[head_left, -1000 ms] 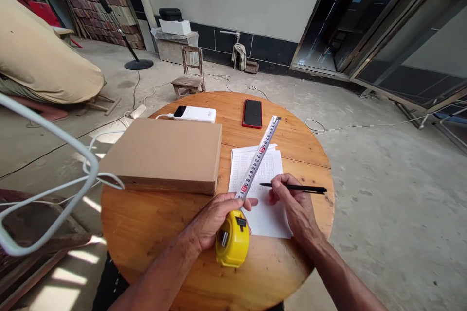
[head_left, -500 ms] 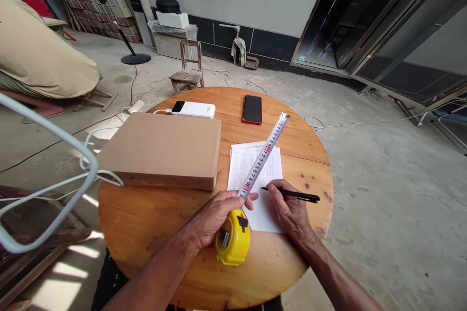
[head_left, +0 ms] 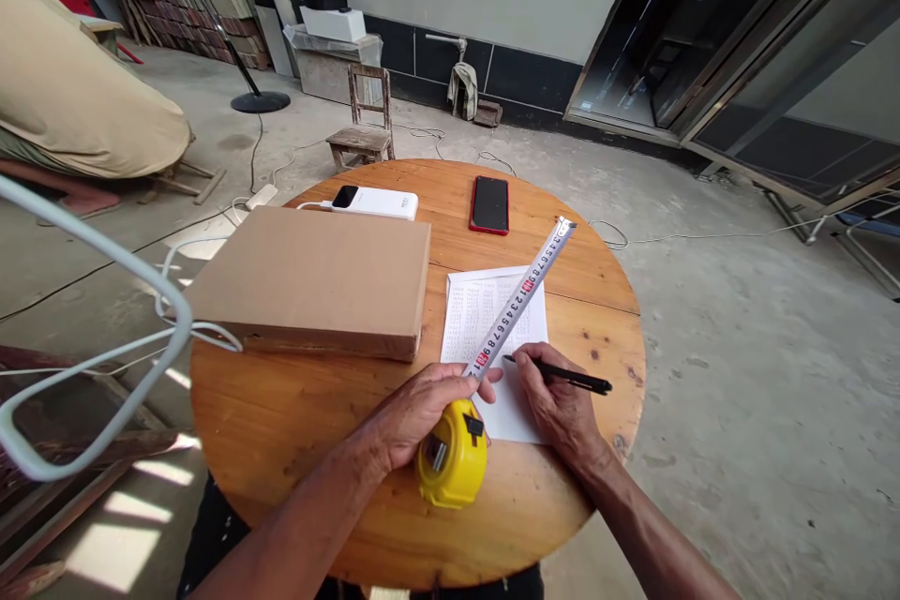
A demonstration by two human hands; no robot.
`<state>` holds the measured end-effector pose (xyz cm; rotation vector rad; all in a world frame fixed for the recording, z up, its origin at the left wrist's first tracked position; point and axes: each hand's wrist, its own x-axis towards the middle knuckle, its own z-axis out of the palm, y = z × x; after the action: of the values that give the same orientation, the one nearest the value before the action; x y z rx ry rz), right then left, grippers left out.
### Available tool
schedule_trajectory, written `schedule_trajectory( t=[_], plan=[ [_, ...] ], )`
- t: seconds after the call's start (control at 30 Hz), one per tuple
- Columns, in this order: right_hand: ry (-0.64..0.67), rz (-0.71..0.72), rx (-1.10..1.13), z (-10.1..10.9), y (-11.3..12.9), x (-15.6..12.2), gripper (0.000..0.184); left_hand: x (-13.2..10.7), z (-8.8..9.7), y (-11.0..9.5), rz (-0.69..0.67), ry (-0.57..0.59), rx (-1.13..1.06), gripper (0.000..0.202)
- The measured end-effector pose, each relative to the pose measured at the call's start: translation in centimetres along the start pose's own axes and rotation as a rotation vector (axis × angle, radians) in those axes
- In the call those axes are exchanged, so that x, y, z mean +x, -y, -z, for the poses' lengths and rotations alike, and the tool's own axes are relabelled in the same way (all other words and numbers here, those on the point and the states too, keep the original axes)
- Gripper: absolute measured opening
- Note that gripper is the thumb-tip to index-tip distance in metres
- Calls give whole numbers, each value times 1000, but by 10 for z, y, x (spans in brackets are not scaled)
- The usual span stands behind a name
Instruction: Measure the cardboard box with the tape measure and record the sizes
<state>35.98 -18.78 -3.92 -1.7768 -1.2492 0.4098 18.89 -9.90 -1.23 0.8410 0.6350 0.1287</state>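
My left hand (head_left: 436, 403) is closed around a yellow tape measure (head_left: 456, 459), thumb resting on the blade where it leaves the case. The silver blade (head_left: 517, 305) extends up and to the right, crossing above the white paper (head_left: 470, 314), which bears rows of small writing in its upper part. Between the thumb and fingers of my right hand (head_left: 559, 398) is a black pen (head_left: 577, 379), its tip pointing left over the lower, blank part of the paper. The fingers beneath the tape case are partly hidden.
A closed brown cardboard box (head_left: 316, 277) fills the left of the round wooden table (head_left: 295, 450). Behind it lies a white power bank (head_left: 383, 202) with a cable. A red-edged phone (head_left: 490, 205) lies farther back. A small wooden chair (head_left: 362, 127) stands beyond the table.
The tape blade's far end has swung slightly to the right. My left hand and the case have shifted a little right. The pen stays over the paper, and the whole view has moved slightly.
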Motion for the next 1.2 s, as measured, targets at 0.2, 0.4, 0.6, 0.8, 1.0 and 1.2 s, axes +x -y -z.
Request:
schedule_trajectory(
  t=[0.2, 0.4, 0.6, 0.8, 1.0, 1.2],
  plan=[
    [2, 1, -27, -1, 1, 2, 18, 0, 0, 0, 4, -1, -4, 23],
    [20, -3, -32, 0, -1, 1, 19, 0, 3, 2, 9, 2, -9, 22],
    [19, -3, -33, 0, 1, 1, 18, 0, 2, 1, 2, 10, -12, 20],
    [26, 1, -31, 1, 0, 1, 18, 2, 1, 1, -8, 14, -4, 19],
    [32, 8, 7, 0, -2, 0, 18, 2, 3, 1, 3, 12, -3, 21],
    [-29, 26, 26, 0, -2, 0, 16, 3, 5, 1, 2, 31, -6, 20]
  ],
)
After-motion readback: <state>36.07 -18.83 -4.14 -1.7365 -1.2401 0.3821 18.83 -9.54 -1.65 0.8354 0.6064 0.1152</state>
